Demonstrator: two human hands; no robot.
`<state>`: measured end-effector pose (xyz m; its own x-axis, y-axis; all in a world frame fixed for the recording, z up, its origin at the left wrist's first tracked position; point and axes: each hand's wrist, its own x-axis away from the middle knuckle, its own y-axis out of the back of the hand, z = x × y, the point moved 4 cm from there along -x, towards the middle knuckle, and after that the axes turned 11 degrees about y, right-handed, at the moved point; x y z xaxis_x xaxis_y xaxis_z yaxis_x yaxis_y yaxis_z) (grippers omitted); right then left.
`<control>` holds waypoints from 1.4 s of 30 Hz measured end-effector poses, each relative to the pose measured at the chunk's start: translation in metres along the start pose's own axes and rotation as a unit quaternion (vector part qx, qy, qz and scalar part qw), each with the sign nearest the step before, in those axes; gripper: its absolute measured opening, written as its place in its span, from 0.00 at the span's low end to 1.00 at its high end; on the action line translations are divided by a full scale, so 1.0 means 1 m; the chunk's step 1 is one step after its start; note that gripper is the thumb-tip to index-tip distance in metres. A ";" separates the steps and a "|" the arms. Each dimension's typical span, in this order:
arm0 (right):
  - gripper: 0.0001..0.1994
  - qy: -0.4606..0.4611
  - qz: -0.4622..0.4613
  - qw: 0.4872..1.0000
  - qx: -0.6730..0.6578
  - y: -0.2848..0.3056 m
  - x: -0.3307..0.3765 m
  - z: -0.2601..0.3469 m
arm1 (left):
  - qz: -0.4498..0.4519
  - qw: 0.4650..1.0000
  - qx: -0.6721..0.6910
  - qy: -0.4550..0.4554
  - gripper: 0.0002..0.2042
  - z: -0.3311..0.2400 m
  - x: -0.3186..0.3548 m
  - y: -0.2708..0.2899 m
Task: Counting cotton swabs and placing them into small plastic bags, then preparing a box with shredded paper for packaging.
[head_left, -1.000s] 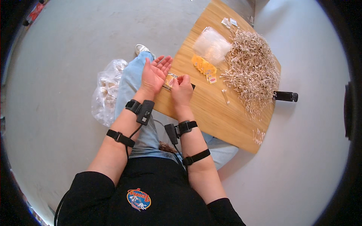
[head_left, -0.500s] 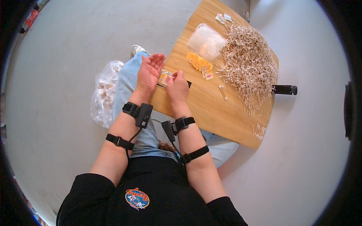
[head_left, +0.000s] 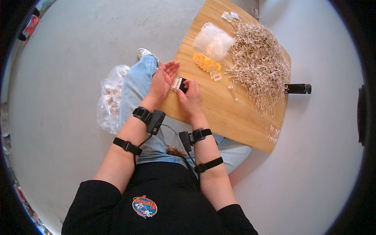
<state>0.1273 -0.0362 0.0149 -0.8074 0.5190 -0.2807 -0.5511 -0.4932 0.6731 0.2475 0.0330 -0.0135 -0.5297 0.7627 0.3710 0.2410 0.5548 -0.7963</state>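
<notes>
Near the wooden table's left edge, my left hand [head_left: 161, 83] is turned palm inward with its fingers stretched out. Beside its palm lies a flat row of cotton swabs [head_left: 178, 83] with a small yellow card [head_left: 174, 83]; the hand partly hides them. My right hand [head_left: 192, 95] pinches the right end of a flat black piece [head_left: 183, 84] between thumb and bent fingers. That piece meets the swabs on their right side. Whether it runs underneath them I cannot tell.
The table [head_left: 219, 113] carries a large heap of cotton swabs [head_left: 260, 62], clear plastic bags [head_left: 213, 39] and fanned yellow cards [head_left: 207, 64]. A few loose swabs [head_left: 232, 94] lie apart. A black bar [head_left: 298, 89] juts past the right edge. On the floor sits a filled clear bag [head_left: 111, 98].
Both hands have shifted a little to the right. My right fingers have moved off the card and swabs to the black piece, now visible between my hands.
</notes>
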 end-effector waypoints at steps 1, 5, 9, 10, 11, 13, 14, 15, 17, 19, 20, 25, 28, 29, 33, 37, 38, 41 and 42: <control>0.19 0.000 0.003 1.000 0.002 0.000 0.000 0.001 | -0.003 1.000 0.004 0.000 0.28 0.000 0.000 0.000; 0.19 0.006 0.018 1.000 0.011 0.000 0.000 0.001 | -0.006 1.000 -0.003 0.003 0.28 0.001 -0.002 0.001; 0.18 0.021 -0.002 1.000 0.002 -0.001 0.000 -0.001 | -0.012 1.000 -0.020 0.002 0.28 0.001 -0.002 -0.002; 0.18 0.031 -0.004 0.999 0.001 -0.001 0.000 -0.001 | -0.015 0.999 -0.038 0.002 0.27 0.001 -0.002 -0.003; 0.18 0.027 -0.012 1.000 0.003 0.000 0.001 -0.003 | -0.014 0.998 -0.056 0.003 0.27 0.003 -0.003 -0.004; 0.18 0.047 -0.025 0.998 0.018 -0.001 0.002 -0.004 | -0.003 0.980 -0.194 -0.037 0.26 0.005 0.002 -0.004; 0.18 0.043 -0.035 0.998 0.021 -0.002 0.002 -0.005 | 0.003 0.942 -0.324 -0.085 0.25 0.002 0.005 -0.003; 0.17 0.023 -0.031 0.999 -0.013 -0.003 0.002 -0.010 | 0.024 0.807 -0.567 -0.166 0.23 -0.004 0.011 -0.006; 0.15 -0.010 -0.046 0.994 -0.102 0.000 0.005 -0.020 | -0.003 0.483 -0.816 -0.316 0.25 0.011 0.016 -0.017; 0.13 -0.046 -0.080 0.993 -0.068 0.014 0.016 -0.028 | -0.009 0.434 -0.852 -0.291 0.27 0.023 0.025 -0.017; 0.12 -0.078 -0.104 0.991 -0.037 0.026 0.021 -0.034 | -0.026 0.385 -0.884 -0.264 0.29 0.027 0.026 -0.017; 0.22 -0.018 -0.158 0.955 0.251 0.105 0.049 -0.080 | -0.035 0.364 -0.897 -0.249 0.32 0.025 0.027 -0.021; 0.30 -0.075 -0.107 0.934 0.333 0.119 0.065 -0.102 | -0.042 0.369 -0.889 -0.268 0.32 0.029 0.029 -0.017; 0.32 -0.066 -0.038 0.940 0.333 0.117 0.068 -0.103 | -0.050 0.365 -0.885 -0.286 0.32 0.029 0.033 -0.021; 0.33 -0.002 0.067 0.951 0.301 0.115 0.078 -0.090 | 0.073 0.450 -0.843 -0.284 0.29 0.070 0.042 -0.046; 0.32 0.057 0.095 0.962 0.251 0.109 0.092 -0.070 | 0.125 0.464 -0.831 -0.279 0.28 0.113 0.042 -0.071; 0.30 0.079 0.080 0.966 0.234 0.108 0.096 -0.072 | 0.129 0.464 -0.835 -0.267 0.27 0.121 0.041 -0.075; 0.28 0.023 -0.004 0.986 0.168 0.112 0.095 -0.103 | 0.131 0.454 -0.847 -0.245 0.27 0.128 0.036 -0.081; 0.27 -0.053 -0.071 0.990 0.113 0.117 0.089 -0.113 | 0.124 0.444 -0.857 -0.231 0.27 0.127 0.037 -0.079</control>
<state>-0.0333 -0.1267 -0.0089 -0.6919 0.6478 -0.3188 -0.5870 -0.2476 0.7708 0.1057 -0.0247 0.0025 -0.3287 0.9411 -0.0790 0.3943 0.2128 0.8940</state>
